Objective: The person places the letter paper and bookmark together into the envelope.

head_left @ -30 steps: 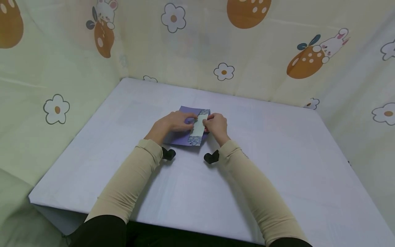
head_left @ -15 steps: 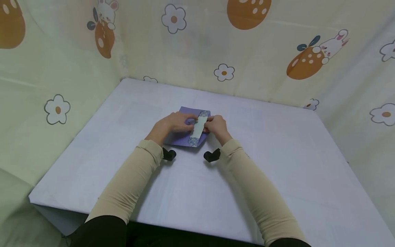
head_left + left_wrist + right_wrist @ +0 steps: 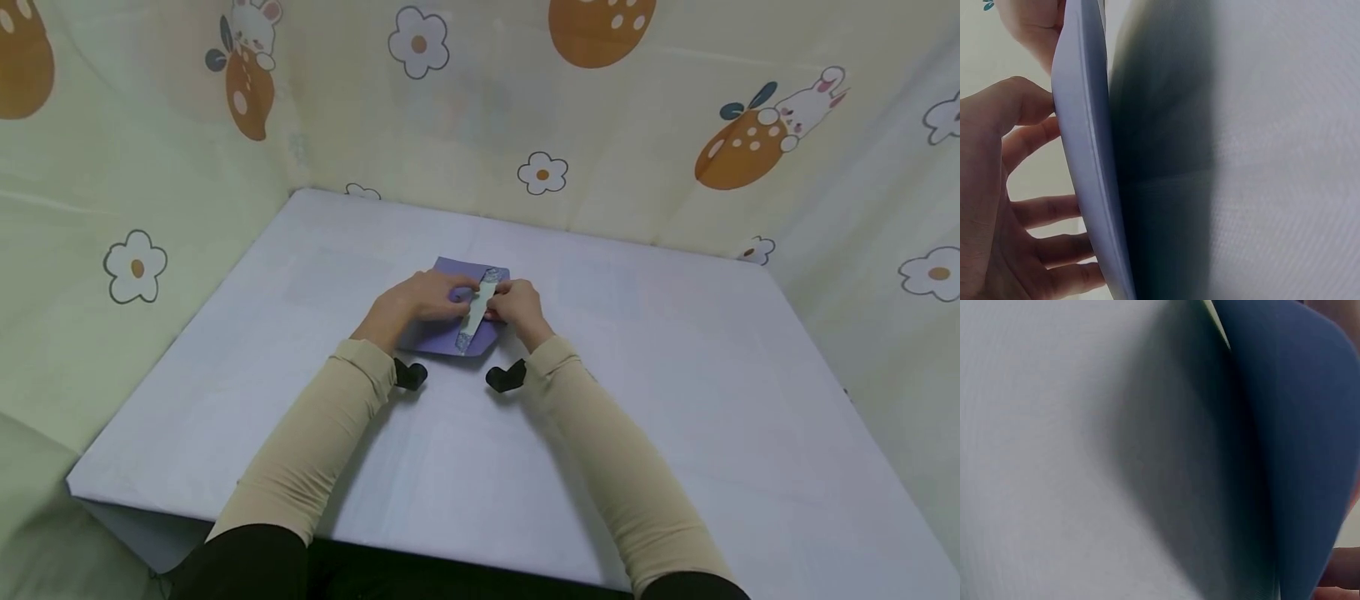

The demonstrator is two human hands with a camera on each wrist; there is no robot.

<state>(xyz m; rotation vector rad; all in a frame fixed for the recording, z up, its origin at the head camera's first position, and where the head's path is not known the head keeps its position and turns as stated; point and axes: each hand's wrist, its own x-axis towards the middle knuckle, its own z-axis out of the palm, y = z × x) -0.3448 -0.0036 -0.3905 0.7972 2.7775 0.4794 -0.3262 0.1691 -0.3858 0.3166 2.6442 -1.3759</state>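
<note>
A purple envelope (image 3: 438, 335) lies on the table, its flap on the right lifted. A pale green card (image 3: 476, 313) with grey lace-patterned ends shows as a narrow strip at the envelope's mouth; the rest is hidden inside. My left hand (image 3: 423, 297) holds the envelope from the left, thumb and forefinger at the mouth, the other fingers spread along it in the left wrist view. From the right, my right hand (image 3: 521, 307) pinches the card's outer edge. In the right wrist view the bluish flap (image 3: 1310, 431) hides most of that hand.
A white-covered table (image 3: 675, 417) stretches around the hands. Behind and beside it hangs a pale curtain (image 3: 622, 150) with flowers and rabbits. Dark wrist-camera pieces (image 3: 410, 375) sit under both wrists, close over the table.
My right hand has moved slightly left with the card's edge. The visible strip of card has narrowed as it slid into the envelope. The left hand has stayed in place.
</note>
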